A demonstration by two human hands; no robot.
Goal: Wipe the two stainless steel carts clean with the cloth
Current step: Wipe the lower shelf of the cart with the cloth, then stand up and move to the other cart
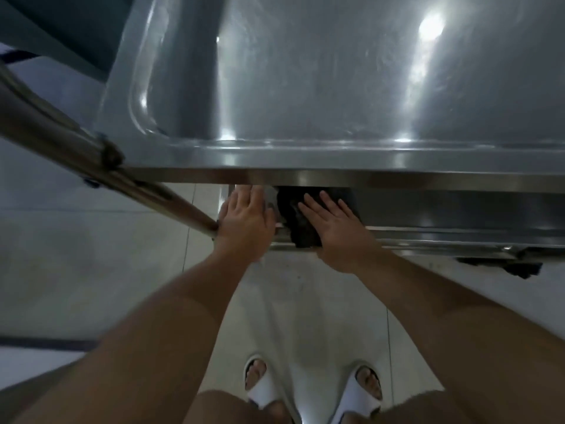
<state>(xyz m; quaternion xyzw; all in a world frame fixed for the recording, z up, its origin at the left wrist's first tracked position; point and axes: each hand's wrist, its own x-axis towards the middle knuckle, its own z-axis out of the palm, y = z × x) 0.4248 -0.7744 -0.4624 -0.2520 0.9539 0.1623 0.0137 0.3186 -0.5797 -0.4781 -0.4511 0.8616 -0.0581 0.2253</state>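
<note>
A stainless steel cart fills the upper half of the view; its top tray (336, 71) is shiny with light glare. Below its front rim, on a lower shelf (443, 215), lies a dark cloth (295, 223). My right hand (334, 231) presses flat on the cloth with straight fingers. My left hand (244, 223) rests flat on the shelf's left end, just left of the cloth, fingertips reaching under the top tray's rim. Only one cart is in sight.
The cart's tubular handle (91, 160) slants from the upper left down to my left hand. A dark caster (516, 266) sits under the shelf at right. Pale floor tiles (91, 255) lie below, with my feet in white slippers (312, 390) close to the cart.
</note>
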